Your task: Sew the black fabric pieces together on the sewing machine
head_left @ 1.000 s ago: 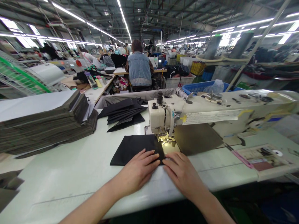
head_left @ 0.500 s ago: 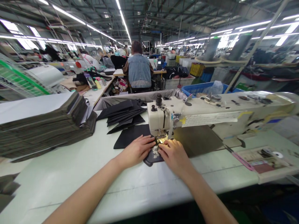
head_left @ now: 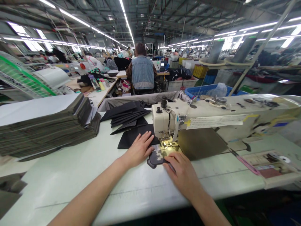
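Note:
A cream sewing machine (head_left: pixel 195 114) stands on the pale green table, its needle area lit above a worn metal bed plate (head_left: pixel 160 157). A folded black fabric piece (head_left: pixel 128 138) lies at the left of the needle. My left hand (head_left: pixel 139 150) rests flat on this fabric's near edge, fingers spread, its fingertips beside the presser foot. My right hand (head_left: pixel 180 169) is at the front right edge of the bed plate, fingers bent loosely and thumb apart, with nothing visible in it. Just behind the fabric piece lies a pile of folded black pieces (head_left: pixel 127 113).
A tall stack of dark panels (head_left: pixel 49 125) stands at the left. At the right are pink-handled scissors (head_left: pixel 246 164) and a tray (head_left: pixel 265 179) with small items. A blue basket (head_left: pixel 199 91) sits behind the machine. Further off, a person in a denim vest (head_left: pixel 142 72) sits facing away.
My right hand has drawn back from the needle toward the front of the bed plate. My left hand has shifted slightly away from the needle, uncovering the presser foot. The view has tilted slightly.

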`<state>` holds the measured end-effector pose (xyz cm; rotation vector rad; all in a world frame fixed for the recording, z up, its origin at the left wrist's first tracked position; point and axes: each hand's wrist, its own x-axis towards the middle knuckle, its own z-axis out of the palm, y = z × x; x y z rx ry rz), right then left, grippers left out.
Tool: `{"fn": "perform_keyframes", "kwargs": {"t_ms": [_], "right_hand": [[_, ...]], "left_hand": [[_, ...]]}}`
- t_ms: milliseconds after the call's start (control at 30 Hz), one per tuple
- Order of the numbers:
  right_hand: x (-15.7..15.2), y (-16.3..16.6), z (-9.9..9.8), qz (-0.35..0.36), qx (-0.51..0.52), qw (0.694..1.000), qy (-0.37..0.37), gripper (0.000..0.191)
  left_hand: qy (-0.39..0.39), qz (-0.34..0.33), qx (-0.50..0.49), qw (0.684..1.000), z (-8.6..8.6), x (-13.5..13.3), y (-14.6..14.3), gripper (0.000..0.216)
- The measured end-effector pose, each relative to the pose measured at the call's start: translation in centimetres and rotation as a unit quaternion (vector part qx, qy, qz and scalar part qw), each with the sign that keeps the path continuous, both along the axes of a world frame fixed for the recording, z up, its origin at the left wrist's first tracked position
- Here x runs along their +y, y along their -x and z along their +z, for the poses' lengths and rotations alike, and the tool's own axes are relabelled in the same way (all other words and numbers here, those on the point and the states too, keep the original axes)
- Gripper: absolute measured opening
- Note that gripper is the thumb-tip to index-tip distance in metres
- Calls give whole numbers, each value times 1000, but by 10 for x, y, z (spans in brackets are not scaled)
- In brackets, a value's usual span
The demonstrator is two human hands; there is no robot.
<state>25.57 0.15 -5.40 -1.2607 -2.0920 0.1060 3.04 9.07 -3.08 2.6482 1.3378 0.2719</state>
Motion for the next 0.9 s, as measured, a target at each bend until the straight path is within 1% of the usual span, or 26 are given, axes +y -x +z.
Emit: {"fn": "perform_keyframes", "kwargs": {"t_ms": [133,200,300,333,433,467,500,533,567,600,633,667,700,733,767,800,833,867,900], "right_hand": [[0,-4,2,-5,6,1000,-6,13],[0,-5,1,-7,6,1000,-9,14],[0,-6,-3,-6,9,1000,-6,15],[0,-6,-4,-4,11,1000,-5,15],[1,-7,-8,-2,15,1000,-6,16],[1,-7,-9,-2,17,1000,-6,16],[1,-8,-9,-3,20,1000,-5,15],[1,-8,-9,-4,22,1000,-3,15],[0,-8,-8,-4,24,1000,-1,14],[0,-8,-8,-3,25,1000,2,14],[0,-7,-7,-3,26,1000,3,13],[0,-7,-7,-2,26,1000,4,13],[0,-6,-7,-2,26,1000,5,13],[0,-6,-8,-2,26,1000,4,13],[1,-7,-8,-3,27,1000,2,13],[1,-7,-8,-3,28,1000,1,14],[2,-8,-9,-3,31,1000,1,15],[3,-9,-8,-2,35,999,1,16],[3,-10,-6,-4,38,999,2,17]], "left_hand": [[27,28,41,998,11,-10,1,49],[34,41,53,997,19,-20,3,52],[11,56,81,995,28,-34,2,62],[2,62,86,994,31,-37,1,58],[5,69,68,995,39,-39,-1,28],[12,79,27,996,42,-38,0,23],[11,105,-42,994,44,-36,2,23],[0,151,-137,979,46,-33,6,27],[-17,208,-249,946,47,-31,11,32],[-35,269,-361,892,47,-29,17,37],[-56,324,-445,833,45,-27,24,42],[-76,363,-482,794,42,-26,31,47],[-97,383,-479,784,36,-27,38,52],[-120,383,-439,804,30,-29,45,58],[-140,361,-370,844,24,-32,51,61],[-157,318,-288,890,17,-37,56,61],[-158,258,-205,931,12,-43,59,60],[-148,196,-131,961,9,-49,62,57],[-130,144,-72,978,8,-56,62,55]]}}
